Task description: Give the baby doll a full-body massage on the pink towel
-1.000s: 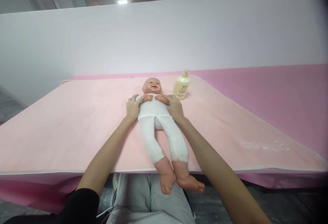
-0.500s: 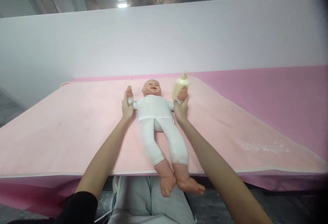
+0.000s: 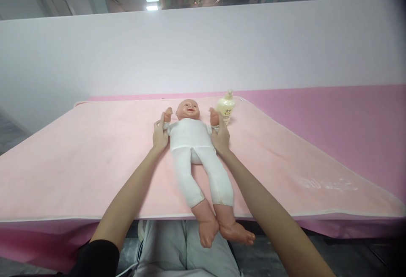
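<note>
Doll: a baby doll in a white suit lies on its back along the middle of the counter, head toward the far edge, bare feet hanging past the near edge.
Left hand: the left hand is closed round the doll's arm on that side, at the wrist; the small plastic fist points up beside the doll's head.
Right hand: the right hand grips the doll's other arm the same way, with that arm also raised next to the head.
Counter: a pale pink towel covers the counter; a deeper pink cover shows at the right side and under the near edge.
Bottle: a cream pump bottle stands upright near the far edge, just beyond the right hand and beside the doll's head.
Person: seated at the near edge, grey trousers under the doll's feet, a black sleeve on the left arm.
</note>
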The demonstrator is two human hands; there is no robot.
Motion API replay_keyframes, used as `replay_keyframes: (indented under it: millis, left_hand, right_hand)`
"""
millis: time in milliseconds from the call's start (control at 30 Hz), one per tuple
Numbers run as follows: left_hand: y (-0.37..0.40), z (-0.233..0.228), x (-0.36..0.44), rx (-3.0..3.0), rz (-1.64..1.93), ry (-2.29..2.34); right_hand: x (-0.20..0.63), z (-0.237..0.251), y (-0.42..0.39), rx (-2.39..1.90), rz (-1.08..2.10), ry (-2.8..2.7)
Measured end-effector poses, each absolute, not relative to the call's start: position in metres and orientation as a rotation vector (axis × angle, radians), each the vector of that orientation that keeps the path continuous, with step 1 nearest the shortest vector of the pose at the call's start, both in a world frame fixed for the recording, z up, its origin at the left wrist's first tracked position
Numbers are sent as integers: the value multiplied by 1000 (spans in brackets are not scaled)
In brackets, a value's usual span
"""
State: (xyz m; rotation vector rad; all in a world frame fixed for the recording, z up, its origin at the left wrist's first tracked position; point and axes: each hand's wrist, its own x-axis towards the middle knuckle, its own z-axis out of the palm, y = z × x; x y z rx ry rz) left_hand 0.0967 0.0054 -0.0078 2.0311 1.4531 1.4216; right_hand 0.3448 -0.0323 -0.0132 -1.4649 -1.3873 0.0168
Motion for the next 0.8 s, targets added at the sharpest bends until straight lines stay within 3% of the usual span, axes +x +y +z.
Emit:
replay_keyframes:
  millis: [167,300,800]
  left_hand:
    - [0,-5,105,2465,1124,1517]
    - [-1,-5,105,2489,1093,1553]
    - [22,-18,84,1565,1688,1365]
  right_hand:
    - [340,-9,-32,-1573,-49,-1722]
    - [341,-7,-32,-1535,-1,-1727]
    - [361,-27,-11,-1412,254,-575]
